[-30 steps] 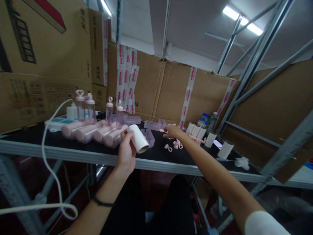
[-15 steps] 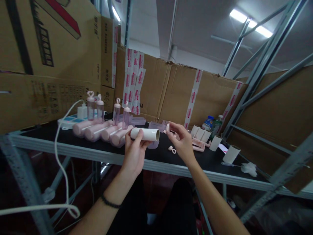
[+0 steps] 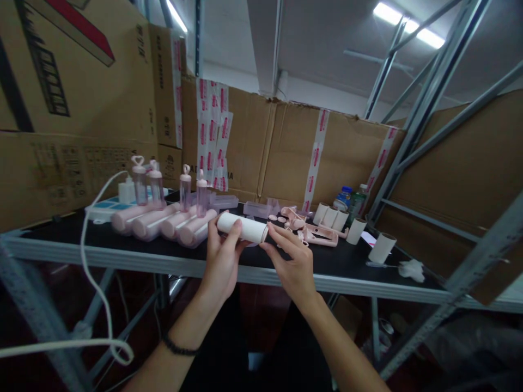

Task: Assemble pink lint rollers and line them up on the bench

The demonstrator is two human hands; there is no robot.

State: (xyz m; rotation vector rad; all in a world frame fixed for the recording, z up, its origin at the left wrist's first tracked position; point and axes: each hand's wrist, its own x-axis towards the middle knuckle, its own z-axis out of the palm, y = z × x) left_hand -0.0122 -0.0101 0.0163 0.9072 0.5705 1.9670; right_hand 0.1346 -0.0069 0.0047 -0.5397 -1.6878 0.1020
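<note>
My left hand (image 3: 222,256) grips a white paper roll (image 3: 242,227), held level over the front of the black table (image 3: 134,247). At the roll's right end my right hand (image 3: 291,260) has its fingers closed against the opening, pressing a small pink cap that is mostly hidden. Just behind lie pink handle parts (image 3: 314,234) and small pink caps (image 3: 277,218). Left of the roll lies a row of finished pink lint rollers (image 3: 163,224), with clear pink bottles (image 3: 185,188) upright behind them.
Several white rolls (image 3: 333,217) stand at the right, with two more, one (image 3: 354,231) and another (image 3: 381,248), nearer the edge. Water bottles (image 3: 347,198) sit by the cardboard wall (image 3: 281,152). A white cable (image 3: 87,261) hangs off the table's left. Grey steel shelf struts (image 3: 412,125) rise on the right.
My right hand drew back from the pile of pink parts with a small cap and has come to the roll's right end. The left hand turned the roll level.
</note>
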